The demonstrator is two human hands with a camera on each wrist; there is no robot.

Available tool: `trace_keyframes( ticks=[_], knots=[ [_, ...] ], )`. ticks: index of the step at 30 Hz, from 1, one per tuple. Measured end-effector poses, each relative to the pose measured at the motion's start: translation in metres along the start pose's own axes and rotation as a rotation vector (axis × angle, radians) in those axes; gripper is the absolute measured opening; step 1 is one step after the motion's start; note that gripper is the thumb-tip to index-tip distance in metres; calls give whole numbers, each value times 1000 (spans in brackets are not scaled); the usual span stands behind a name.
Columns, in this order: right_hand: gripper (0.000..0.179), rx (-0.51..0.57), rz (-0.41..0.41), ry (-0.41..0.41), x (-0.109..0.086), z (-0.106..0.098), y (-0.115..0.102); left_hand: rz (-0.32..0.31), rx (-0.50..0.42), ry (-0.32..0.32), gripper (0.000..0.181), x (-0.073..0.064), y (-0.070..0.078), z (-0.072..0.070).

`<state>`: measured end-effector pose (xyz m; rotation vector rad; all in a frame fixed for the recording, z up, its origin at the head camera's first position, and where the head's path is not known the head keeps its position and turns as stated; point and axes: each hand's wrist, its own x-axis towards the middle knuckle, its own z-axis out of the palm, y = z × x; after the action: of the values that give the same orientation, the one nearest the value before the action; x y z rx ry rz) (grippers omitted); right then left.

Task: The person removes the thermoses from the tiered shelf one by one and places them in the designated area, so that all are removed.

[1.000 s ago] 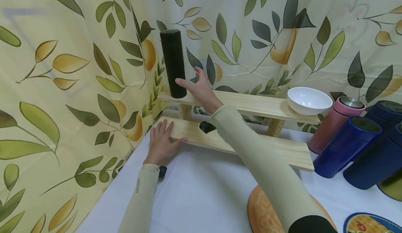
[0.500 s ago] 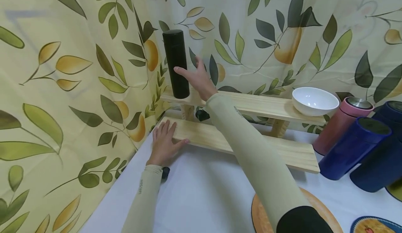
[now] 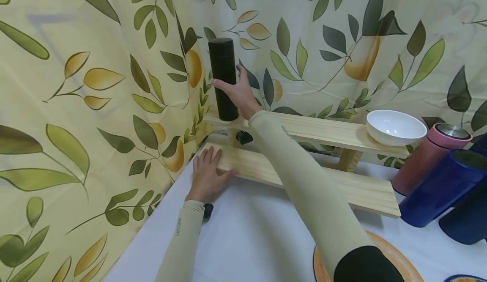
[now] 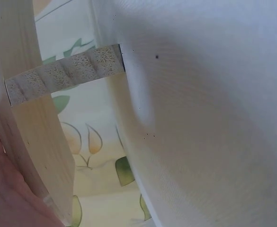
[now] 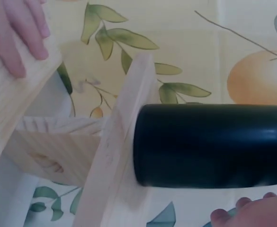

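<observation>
A black cylindrical flask (image 3: 223, 68) stands upright at the left end of the wooden stand's upper board (image 3: 304, 127). My right hand (image 3: 241, 91) is at its right side, thumb extended across the front and fingers spread, not curled round it. The right wrist view shows the flask's base (image 5: 185, 146) on the board, with fingertips (image 5: 245, 210) apart from its side. My left hand (image 3: 207, 176) lies with straight fingers on the left end of the lower board (image 3: 266, 170), thumb along the front edge. In the left wrist view, part of that hand (image 4: 10, 184) touches the wood.
A white bowl (image 3: 395, 127) sits on the upper board's right end. Right of the stand are a pink flask (image 3: 426, 159), a blue flask (image 3: 443, 189) and a dark navy one (image 3: 466, 218). A round orange-brown mat (image 3: 395, 256) lies in front on the white tablecloth (image 3: 251, 231).
My right hand has moved up and further left along the flask, its thumb now across the front. The left hand stays on the lower board. The head view has turned slightly left.
</observation>
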<state>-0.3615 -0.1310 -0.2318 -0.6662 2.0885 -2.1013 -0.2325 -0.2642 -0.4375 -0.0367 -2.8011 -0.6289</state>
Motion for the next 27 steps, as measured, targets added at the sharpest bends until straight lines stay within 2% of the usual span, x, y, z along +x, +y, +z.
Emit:
trace_keyframes(
  ticks=[6, 14, 18, 23, 27],
  knots=[
    [101, 68, -34, 14, 7, 4, 0, 29, -8, 18, 96, 0, 4, 0],
    [76, 35, -49, 107, 15, 15, 7, 19, -9, 3, 97, 0, 5, -1],
    [71, 20, -76, 138, 13, 16, 10, 12, -7, 5, 97, -2, 2, 0],
    [70, 26, -103, 133, 9, 11, 10, 13, -7, 7, 97, -3, 2, 0],
    [71, 0, -105, 100, 6, 6, 10, 12, -8, -2, 97, -3, 3, 1]
  ],
)
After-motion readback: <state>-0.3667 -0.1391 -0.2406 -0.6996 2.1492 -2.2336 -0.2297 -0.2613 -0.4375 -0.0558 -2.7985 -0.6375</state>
